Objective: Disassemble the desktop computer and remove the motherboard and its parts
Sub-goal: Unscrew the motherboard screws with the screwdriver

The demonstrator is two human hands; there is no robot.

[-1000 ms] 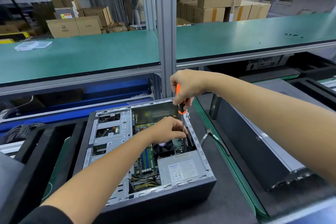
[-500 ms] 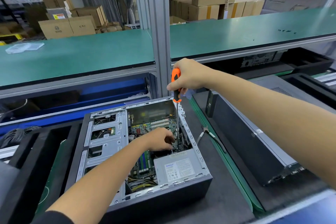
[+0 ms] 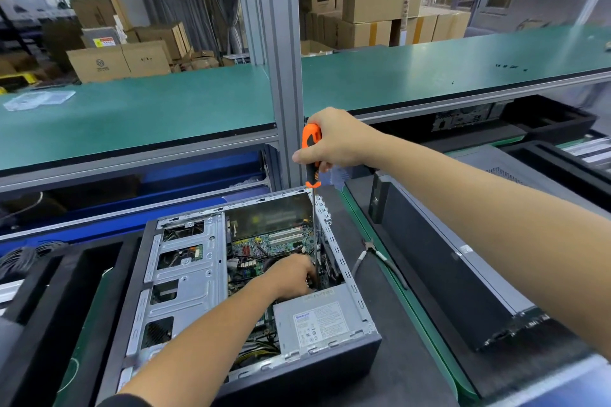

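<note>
An open desktop computer case (image 3: 344, 277) lies on its side on the dark mat. Inside it I see the green motherboard (image 3: 264, 243), a silver drive cage (image 3: 185, 277) and a grey power supply (image 3: 317, 324). My right hand (image 3: 334, 142) grips the orange and black handle of a screwdriver (image 3: 311, 155), held upright above the case's far right corner, its long shaft reaching down into the case. My left hand (image 3: 292, 274) is down inside the case beside the shaft's lower end, fingers curled over the board; what they touch is hidden.
Pliers (image 3: 377, 258) lie on the mat right of the case. A second black computer case (image 3: 446, 261) lies further right. Black foam trays (image 3: 49, 291) sit at left. A metal post (image 3: 281, 59) and a green shelf (image 3: 132, 109) stand behind, with cardboard boxes beyond.
My right hand has risen with the screwdriver, so more of its shaft shows above the case. My left hand has sunk lower and deeper into the case by the shaft's tip.
</note>
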